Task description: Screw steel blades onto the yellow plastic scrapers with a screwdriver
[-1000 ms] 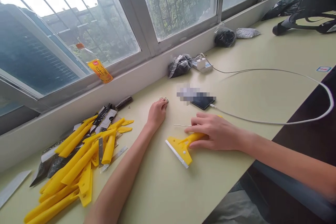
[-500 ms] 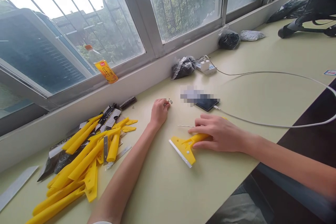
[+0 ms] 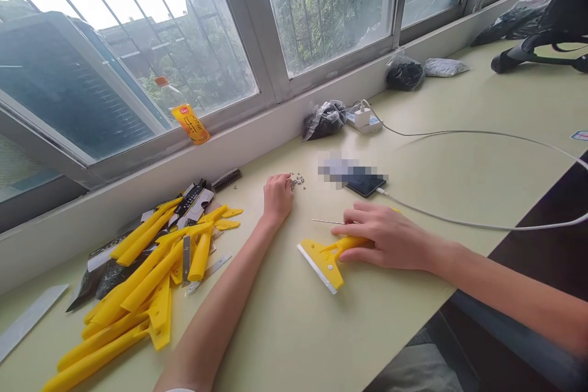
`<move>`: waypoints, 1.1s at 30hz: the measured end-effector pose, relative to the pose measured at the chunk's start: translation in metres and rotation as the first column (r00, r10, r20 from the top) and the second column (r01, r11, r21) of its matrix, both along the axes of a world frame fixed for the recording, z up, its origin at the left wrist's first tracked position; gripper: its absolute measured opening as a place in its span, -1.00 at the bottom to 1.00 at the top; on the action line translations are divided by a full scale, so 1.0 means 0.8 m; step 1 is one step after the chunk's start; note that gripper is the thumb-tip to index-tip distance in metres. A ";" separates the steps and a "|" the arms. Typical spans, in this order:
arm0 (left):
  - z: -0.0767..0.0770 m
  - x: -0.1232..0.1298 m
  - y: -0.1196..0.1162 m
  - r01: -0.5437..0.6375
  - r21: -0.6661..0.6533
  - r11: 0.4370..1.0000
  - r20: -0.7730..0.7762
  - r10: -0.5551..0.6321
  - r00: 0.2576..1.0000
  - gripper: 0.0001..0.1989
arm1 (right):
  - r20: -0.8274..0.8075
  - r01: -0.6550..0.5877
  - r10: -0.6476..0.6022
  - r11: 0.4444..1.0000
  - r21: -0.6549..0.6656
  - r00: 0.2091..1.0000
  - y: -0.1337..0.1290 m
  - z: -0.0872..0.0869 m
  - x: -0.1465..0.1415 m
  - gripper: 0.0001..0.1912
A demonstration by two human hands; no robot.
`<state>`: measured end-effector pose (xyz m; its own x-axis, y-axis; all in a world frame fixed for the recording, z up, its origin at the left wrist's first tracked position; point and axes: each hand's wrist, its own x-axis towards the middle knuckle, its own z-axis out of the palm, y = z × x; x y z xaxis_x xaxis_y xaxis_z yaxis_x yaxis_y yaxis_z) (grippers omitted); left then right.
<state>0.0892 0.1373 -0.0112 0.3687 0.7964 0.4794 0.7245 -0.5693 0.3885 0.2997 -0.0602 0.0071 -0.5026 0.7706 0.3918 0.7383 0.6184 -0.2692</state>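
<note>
Beside a small pile of screws point(image 3: 298, 181) on the table is my left hand point(image 3: 277, 201). Its fingers are curled together at the pile's edge, and the fingertips are hidden, so whatever they pinch does not show. My right hand point(image 3: 390, 237) is closed around the handle of a yellow scraper point(image 3: 321, 260), whose wide head with a white-edged blade and a single screw points left. A thin metal shaft point(image 3: 328, 221), like a screwdriver's, also sticks out from under the right fingers. Its handle is mostly covered by the hand.
Several yellow scraper handles point(image 3: 147, 275) lie heaped at left with dark packaging point(image 3: 195, 205) and loose blades point(image 3: 186, 260). Behind the hands lie a phone point(image 3: 367, 182) on a white cable point(image 3: 459, 225), a power strip point(image 3: 365, 122) and a black bag point(image 3: 324, 119). Windows line the back.
My left fingers have drawn slightly back and left from the screws, so more of the pile shows. The right hand and scraper hold nearly the same place; the view has shifted slightly.
</note>
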 end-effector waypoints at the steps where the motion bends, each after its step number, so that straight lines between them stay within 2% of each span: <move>1: -0.001 0.000 0.000 -0.024 -0.005 1.000 -0.007 0.024 1.000 -0.73 | -0.003 0.000 0.000 1.000 0.003 1.000 0.000 0.000 0.000 -0.57; 5: -0.001 -0.001 0.001 -0.065 -0.029 0.997 -0.018 0.064 0.998 -0.78 | 0.001 0.003 -0.003 1.000 -0.004 1.000 0.001 0.000 0.000 -0.57; 15: -0.001 -0.005 0.008 -0.019 -0.092 0.996 0.089 0.027 0.996 -0.86 | 0.002 0.003 -0.003 1.000 -0.006 1.000 0.000 0.000 0.000 -0.57; 22: 0.000 -0.004 0.003 -0.011 -0.067 0.998 0.115 0.018 0.993 -0.84 | 0.003 0.004 -0.004 1.000 -0.012 1.000 -0.001 0.001 -0.001 -0.59; 26: 0.002 -0.004 0.001 -0.012 -0.036 0.999 0.113 0.016 0.993 -0.77 | -0.005 -0.005 0.005 1.000 0.006 1.000 0.000 0.000 -0.001 -0.59; 33: 0.001 0.001 -0.005 -0.060 0.024 0.998 0.005 0.060 0.998 -0.71 | 0.010 0.001 -0.001 1.000 -0.005 1.000 0.000 -0.001 0.000 -0.58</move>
